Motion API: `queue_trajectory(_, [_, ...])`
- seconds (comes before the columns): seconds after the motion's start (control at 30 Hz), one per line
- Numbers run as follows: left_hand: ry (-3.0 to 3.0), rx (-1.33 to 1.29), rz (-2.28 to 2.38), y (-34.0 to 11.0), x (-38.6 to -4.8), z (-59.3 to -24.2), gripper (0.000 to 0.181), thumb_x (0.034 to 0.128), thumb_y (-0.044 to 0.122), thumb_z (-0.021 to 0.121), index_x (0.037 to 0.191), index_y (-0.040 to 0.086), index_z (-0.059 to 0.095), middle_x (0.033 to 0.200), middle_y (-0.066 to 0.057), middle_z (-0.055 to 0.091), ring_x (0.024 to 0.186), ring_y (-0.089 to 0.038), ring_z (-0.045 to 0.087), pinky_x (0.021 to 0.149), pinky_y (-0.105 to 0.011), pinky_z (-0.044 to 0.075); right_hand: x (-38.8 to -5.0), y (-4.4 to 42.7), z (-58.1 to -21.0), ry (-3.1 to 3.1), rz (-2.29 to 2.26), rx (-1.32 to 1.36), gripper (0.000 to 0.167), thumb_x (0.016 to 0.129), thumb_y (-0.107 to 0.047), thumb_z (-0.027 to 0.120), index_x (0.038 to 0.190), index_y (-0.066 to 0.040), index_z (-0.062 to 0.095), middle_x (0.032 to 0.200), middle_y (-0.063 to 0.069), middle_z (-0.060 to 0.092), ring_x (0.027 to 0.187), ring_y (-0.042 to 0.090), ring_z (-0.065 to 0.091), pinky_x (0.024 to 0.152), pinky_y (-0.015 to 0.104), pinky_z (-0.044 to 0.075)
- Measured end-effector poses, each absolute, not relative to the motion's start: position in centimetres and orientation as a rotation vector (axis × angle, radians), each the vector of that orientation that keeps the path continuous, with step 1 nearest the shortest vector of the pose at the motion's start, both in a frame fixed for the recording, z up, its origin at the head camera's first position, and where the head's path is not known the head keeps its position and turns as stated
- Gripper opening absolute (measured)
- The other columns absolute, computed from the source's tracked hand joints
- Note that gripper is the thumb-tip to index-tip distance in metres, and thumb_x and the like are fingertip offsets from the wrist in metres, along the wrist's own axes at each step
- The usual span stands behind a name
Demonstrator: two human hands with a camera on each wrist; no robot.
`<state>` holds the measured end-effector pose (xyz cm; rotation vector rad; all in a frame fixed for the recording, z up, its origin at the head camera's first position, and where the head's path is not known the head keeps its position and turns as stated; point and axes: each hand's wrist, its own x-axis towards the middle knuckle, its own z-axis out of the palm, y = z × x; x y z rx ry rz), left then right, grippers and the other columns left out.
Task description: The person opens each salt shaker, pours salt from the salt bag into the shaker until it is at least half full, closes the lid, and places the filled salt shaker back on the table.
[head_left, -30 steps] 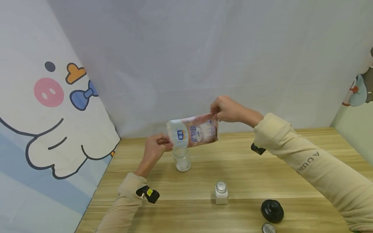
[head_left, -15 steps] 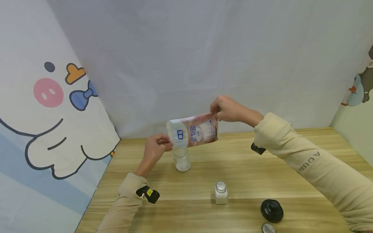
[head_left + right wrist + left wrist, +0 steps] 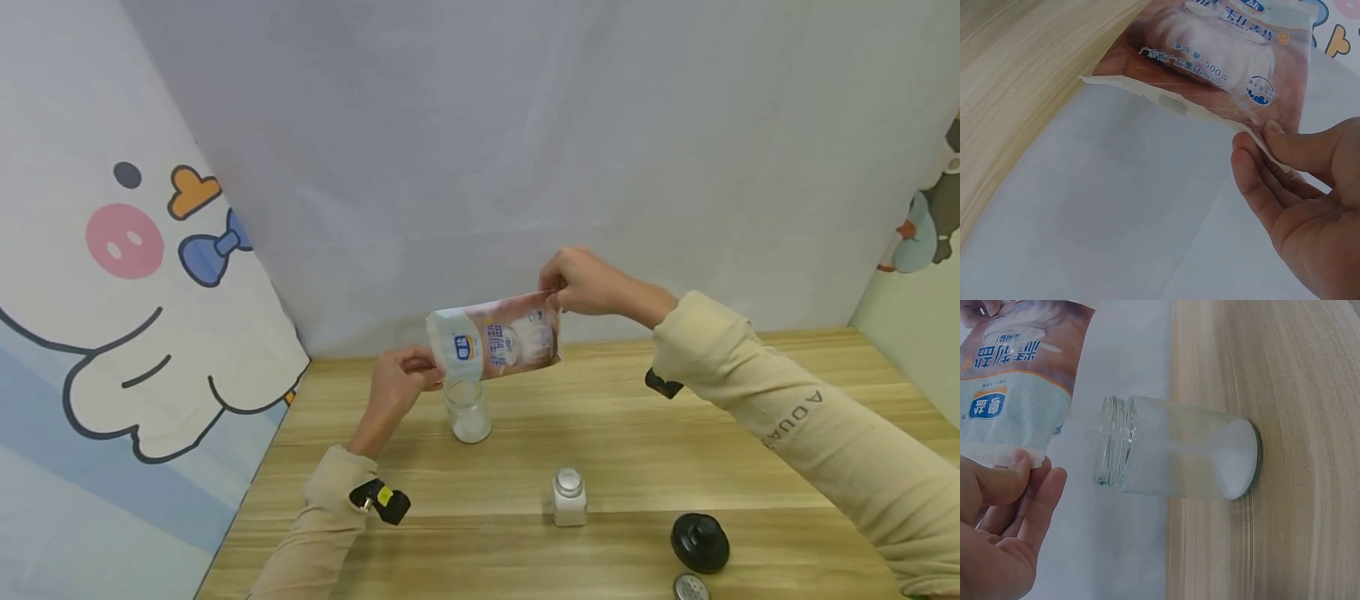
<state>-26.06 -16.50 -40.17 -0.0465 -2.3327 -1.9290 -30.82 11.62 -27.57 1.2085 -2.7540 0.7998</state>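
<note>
A pink and pale-blue salt bag (image 3: 498, 337) is held tilted between both hands, its left end lower, over a clear glass jar (image 3: 468, 417). My left hand (image 3: 397, 387) pinches the bag's lower left corner beside the jar's mouth. At the raised far end, my right hand (image 3: 588, 282) pinches the upper right corner, thumb against fingers in the right wrist view. White salt (image 3: 1235, 459) lies at the bottom of the jar in the left wrist view, with a faint white stream inside. The bag's opening is hard to make out.
Nearer on the wooden table (image 3: 450, 550) stands a small glass shaker (image 3: 570, 498) with white contents and no lid. To its right lie a black lid (image 3: 700, 542) and a perforated metal cap (image 3: 691, 587). A pale cloth (image 3: 480, 167) hangs behind.
Both hands and the bag stay almost in place, with only a very slight shift. The jar and the small shaker have not moved.
</note>
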Motion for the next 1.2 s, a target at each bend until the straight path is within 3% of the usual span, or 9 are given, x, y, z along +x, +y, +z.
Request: queue_trajectory(1.2, [-2.328, -0.066, -1.952, -16.62, -26.03, -39.95, 0.011, 0.0782, -0.012, 0.066, 0.088, -0.010, 0.062, 0.083, -0.017, 0.068, 0.072, -0.021, 0.067, 0.067, -0.036, 0.060, -30.28, 11.44, -27.53, -2.755, 0.836, 1.153, 0.015, 0.078, 0.011, 0.059, 0.078, 0.001, 0.071, 0.064, 0.007, 0.062, 0.055, 0.017, 0.051, 0.049, 0.029, 0.047])
